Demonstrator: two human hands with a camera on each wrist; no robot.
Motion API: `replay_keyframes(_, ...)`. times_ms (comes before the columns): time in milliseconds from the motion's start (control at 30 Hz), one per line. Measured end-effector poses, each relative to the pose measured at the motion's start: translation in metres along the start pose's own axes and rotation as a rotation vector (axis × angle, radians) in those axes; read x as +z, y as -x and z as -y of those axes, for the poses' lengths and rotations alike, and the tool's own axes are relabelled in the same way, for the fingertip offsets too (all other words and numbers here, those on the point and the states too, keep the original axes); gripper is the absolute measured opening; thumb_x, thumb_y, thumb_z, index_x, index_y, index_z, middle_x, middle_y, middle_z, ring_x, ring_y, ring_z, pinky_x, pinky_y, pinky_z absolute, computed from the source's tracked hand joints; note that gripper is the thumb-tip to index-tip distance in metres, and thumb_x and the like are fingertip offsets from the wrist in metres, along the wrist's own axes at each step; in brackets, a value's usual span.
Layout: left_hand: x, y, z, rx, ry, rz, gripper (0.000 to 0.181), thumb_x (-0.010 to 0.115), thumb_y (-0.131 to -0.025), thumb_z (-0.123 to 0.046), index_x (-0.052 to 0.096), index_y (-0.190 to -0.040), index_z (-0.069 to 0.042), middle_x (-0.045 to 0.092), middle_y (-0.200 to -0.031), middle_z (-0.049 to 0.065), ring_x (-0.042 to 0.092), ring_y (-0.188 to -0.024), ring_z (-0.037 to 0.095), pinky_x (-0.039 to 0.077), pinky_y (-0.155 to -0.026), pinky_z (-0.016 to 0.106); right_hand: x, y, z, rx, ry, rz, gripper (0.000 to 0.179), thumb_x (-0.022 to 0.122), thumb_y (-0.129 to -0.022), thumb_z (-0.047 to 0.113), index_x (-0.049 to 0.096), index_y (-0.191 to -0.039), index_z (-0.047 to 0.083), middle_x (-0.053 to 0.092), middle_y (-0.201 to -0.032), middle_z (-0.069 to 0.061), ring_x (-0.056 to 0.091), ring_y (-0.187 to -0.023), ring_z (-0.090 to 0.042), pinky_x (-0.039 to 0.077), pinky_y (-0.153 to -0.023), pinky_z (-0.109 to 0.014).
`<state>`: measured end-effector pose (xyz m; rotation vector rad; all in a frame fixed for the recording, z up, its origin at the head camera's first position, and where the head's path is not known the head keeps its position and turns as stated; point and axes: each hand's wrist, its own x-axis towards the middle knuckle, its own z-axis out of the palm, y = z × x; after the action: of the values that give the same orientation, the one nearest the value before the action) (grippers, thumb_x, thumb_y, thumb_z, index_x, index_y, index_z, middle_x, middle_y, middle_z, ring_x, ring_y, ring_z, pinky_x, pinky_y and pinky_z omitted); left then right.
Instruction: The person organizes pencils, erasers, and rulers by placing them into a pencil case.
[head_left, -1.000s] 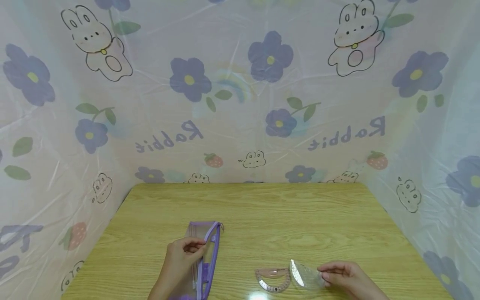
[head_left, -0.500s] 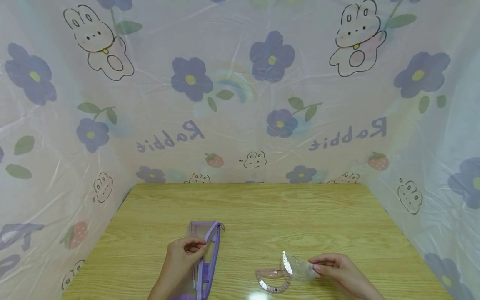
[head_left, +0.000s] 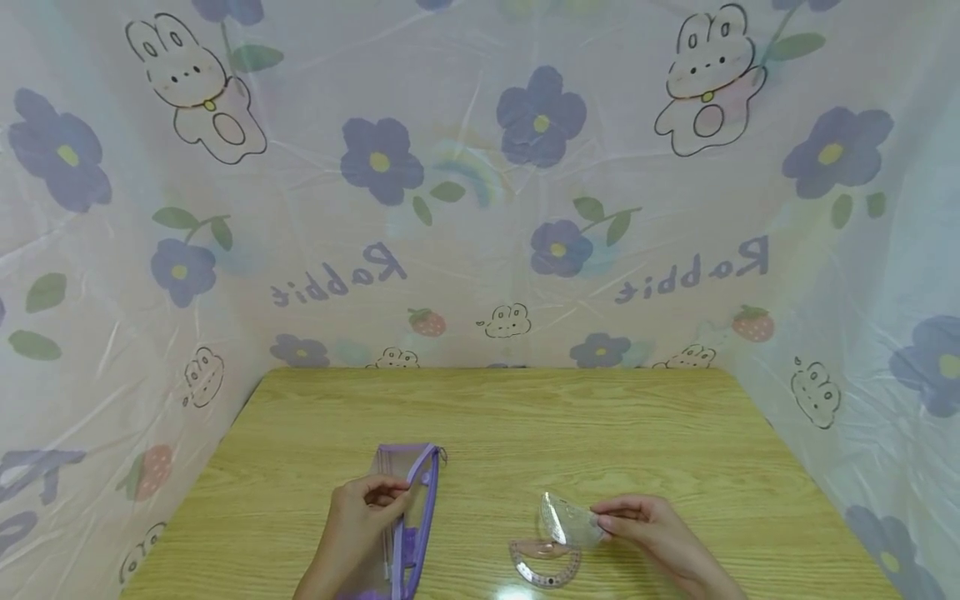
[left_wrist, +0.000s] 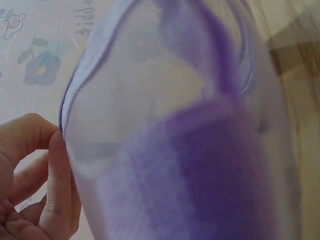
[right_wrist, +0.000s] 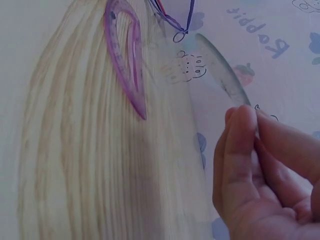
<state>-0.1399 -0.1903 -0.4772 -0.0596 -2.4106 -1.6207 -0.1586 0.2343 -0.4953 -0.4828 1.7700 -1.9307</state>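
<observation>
In the head view, my left hand (head_left: 369, 510) pinches the zip edge of a see-through pencil case (head_left: 422, 521) with purple trim. Its mouth gapes, and purple parts show through the sheer wall. The left wrist view shows thumb and fingertips at the rim of the pencil case (left_wrist: 105, 135). My right hand (head_left: 651, 529) pinches a clear protractor (head_left: 564, 518) by one end, tilted up over the table. One of its edges is curved and catches the light. Below it, a pinkish protractor (head_left: 525, 568) lies flat, partly overlapped by the clear one in the head view.
The wood-grain table (head_left: 517, 417) reaches back to a patterned curtain (head_left: 465, 250), which also rises at both sides. A bright reflection glints at the table's near edge. In the right wrist view, the pinkish protractor (right_wrist: 117, 55) lies left of my right hand.
My right hand has carried the clear protractor leftward and a little farther from me, over the pinkish one. My left hand keeps its hold on the pencil case.
</observation>
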Motion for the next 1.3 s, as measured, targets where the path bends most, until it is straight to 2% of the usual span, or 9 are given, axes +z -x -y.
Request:
replay_keyframes(200, -0.001, 0.000, -0.001, 0.004, 0.003, 0.001, 0.009, 0.079, -0.081, 0.005, 0.075, -0.086, -0.001, 0.070, -0.076, -0.001, 0.064, -0.067, 0.010, 0.056, -0.063, 0.021, 0.007, -0.010, 0.000, -0.028, -0.017, 0.000, 0.032, 0.058, -0.099, 0.000, 0.054, -0.122, -0.021, 0.069, -0.115, -0.009, 0.066, -0.100, -0.014, 0.055, -0.089, -0.028)
replay_keyframes(433, -0.001, 0.000, -0.001, -0.011, -0.010, 0.004, 0.008, 0.078, -0.081, 0.006, 0.075, -0.086, 0.000, 0.070, -0.076, 0.000, 0.064, -0.067, 0.010, 0.056, -0.062, 0.021, 0.012, -0.016, 0.002, -0.080, -0.039, 0.025, 0.034, 0.055, -0.099, -0.004, 0.047, -0.121, -0.027, 0.069, -0.113, -0.010, 0.066, -0.098, -0.013, 0.056, -0.087, -0.025)
replay_keyframes(667, -0.001, 0.000, -0.001, -0.014, -0.001, 0.002, 0.009, 0.078, -0.081, 0.006, 0.075, -0.086, 0.000, 0.069, -0.076, 0.001, 0.064, -0.067, 0.011, 0.056, -0.062, 0.021, 0.017, -0.023, 0.003, -0.107, -0.031, 0.023, 0.034, 0.056, -0.098, -0.004, 0.047, -0.120, -0.028, 0.070, -0.111, -0.010, 0.067, -0.100, -0.014, 0.056, -0.087, -0.027)
replay_keyframes(933, -0.002, 0.000, -0.002, -0.005, 0.000, -0.007, 0.009, 0.078, -0.081, 0.006, 0.075, -0.086, -0.001, 0.070, -0.077, 0.001, 0.064, -0.067, 0.011, 0.056, -0.062, 0.021, 0.021, -0.031, 0.004, -0.111, -0.017, 0.023, 0.034, 0.057, -0.098, -0.003, 0.048, -0.119, -0.028, 0.071, -0.109, -0.006, 0.067, -0.095, -0.011, 0.056, -0.086, -0.026)
replay_keyframes(1300, -0.002, 0.000, -0.003, 0.001, -0.008, -0.011, 0.009, 0.078, -0.080, 0.007, 0.075, -0.086, 0.000, 0.070, -0.076, 0.000, 0.064, -0.067, 0.011, 0.056, -0.061, 0.021, 0.028, -0.036, 0.006, -0.139, -0.026, 0.038, 0.035, 0.056, -0.098, -0.005, 0.046, -0.119, -0.031, 0.071, -0.108, -0.007, 0.066, -0.091, -0.011, 0.056, -0.084, -0.025)
